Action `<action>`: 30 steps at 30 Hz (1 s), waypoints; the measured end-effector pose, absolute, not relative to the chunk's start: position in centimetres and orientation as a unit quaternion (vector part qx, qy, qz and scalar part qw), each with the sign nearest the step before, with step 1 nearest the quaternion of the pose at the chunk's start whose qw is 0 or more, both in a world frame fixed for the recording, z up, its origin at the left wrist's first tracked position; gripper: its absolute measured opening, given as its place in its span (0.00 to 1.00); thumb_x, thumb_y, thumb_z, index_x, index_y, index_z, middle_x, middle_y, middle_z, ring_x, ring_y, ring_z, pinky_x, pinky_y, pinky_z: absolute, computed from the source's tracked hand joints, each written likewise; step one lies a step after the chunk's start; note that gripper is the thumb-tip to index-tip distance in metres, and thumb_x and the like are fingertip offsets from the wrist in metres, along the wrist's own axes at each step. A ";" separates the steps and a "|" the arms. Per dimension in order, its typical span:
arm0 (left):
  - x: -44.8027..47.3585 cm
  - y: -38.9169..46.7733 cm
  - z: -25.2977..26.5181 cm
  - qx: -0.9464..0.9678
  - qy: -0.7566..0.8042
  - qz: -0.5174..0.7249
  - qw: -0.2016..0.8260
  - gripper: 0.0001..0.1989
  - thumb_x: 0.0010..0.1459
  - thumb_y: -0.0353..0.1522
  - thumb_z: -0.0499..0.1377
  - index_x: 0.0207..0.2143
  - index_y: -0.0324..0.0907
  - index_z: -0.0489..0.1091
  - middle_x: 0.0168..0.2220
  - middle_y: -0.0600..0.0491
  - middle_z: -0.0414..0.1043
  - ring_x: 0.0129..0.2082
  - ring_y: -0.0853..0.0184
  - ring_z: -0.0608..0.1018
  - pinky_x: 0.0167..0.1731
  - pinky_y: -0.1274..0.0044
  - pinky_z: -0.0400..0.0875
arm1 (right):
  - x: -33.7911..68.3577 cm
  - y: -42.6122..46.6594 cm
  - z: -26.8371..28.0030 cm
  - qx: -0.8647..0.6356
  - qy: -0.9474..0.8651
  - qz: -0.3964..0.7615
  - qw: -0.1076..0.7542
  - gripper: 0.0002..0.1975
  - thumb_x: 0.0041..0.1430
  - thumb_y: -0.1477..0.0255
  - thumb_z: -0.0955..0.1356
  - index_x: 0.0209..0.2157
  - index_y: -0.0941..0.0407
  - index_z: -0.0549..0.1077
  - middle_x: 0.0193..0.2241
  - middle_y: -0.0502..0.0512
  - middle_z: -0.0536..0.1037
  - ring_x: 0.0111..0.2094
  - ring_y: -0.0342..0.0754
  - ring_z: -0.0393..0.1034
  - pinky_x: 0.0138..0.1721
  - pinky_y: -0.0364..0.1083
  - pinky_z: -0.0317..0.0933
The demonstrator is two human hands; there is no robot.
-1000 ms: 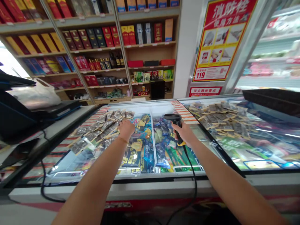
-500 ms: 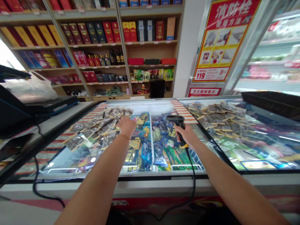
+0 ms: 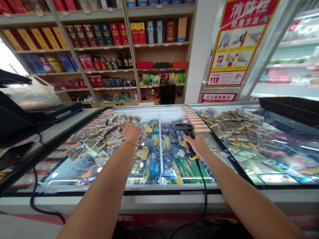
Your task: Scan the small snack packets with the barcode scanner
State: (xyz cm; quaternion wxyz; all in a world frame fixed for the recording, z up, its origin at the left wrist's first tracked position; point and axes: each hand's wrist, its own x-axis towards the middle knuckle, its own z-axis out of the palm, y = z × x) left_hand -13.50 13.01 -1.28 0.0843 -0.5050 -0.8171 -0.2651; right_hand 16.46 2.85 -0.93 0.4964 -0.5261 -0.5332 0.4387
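My right hand (image 3: 196, 146) grips a black barcode scanner (image 3: 184, 127) with a yellow tip at the base of its handle. Its black cable (image 3: 203, 177) runs down over the freezer's front. The scanner's head points left, above the freezer. My left hand (image 3: 131, 133) reaches to the right edge of a pile of small clear packets (image 3: 101, 134) on the freezer's glass lid. Its fingers are slightly bent and apart at the packets; nothing shows in them. Below the glass lie blue ice cream packs (image 3: 139, 166) and green ones (image 3: 185, 166).
A second heap of packets (image 3: 234, 124) lies on the right glass, near a long black tray (image 3: 291, 111). At left stand dark counter equipment (image 3: 15, 116) and a white plastic bag (image 3: 30, 94). Shelves with boxed goods (image 3: 99, 35) line the back wall.
My left hand has shifted slightly left along the edge of the packets. The scanner in my right hand has also moved slightly left.
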 end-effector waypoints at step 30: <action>-8.4 13.1 -1.6 -0.525 -0.692 -0.466 -0.170 0.23 0.59 0.37 0.61 0.55 0.37 0.63 0.45 0.40 0.76 0.47 0.56 0.79 0.47 0.69 0.70 | 16.7 2.8 -1.2 -0.532 -0.552 0.432 0.476 0.13 0.56 0.62 0.69 0.37 0.55 0.66 0.20 0.43 0.69 0.13 0.41 0.64 0.15 0.41 0.57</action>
